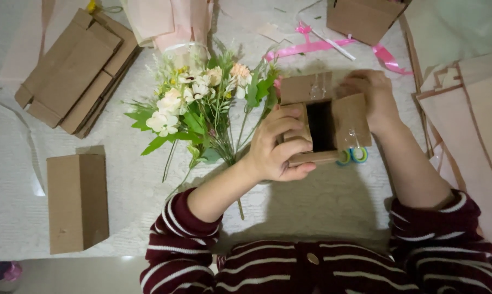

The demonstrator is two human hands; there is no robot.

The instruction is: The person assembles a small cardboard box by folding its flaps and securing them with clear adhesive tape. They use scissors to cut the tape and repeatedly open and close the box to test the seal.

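Gripping the small cardboard box [325, 117] from both sides, the left hand [276, 146] curls its fingers over the near-left flap while the right hand [372, 95] clasps the far-right edge. The box's dark opening faces up between them. Just left of the left hand lies a bouquet [202, 103]. Beyond the right hand trails a pink ribbon [333, 46], with flat cartons [74, 68] far left.

One head-worn camera looks steeply down, close over the table [333, 207].
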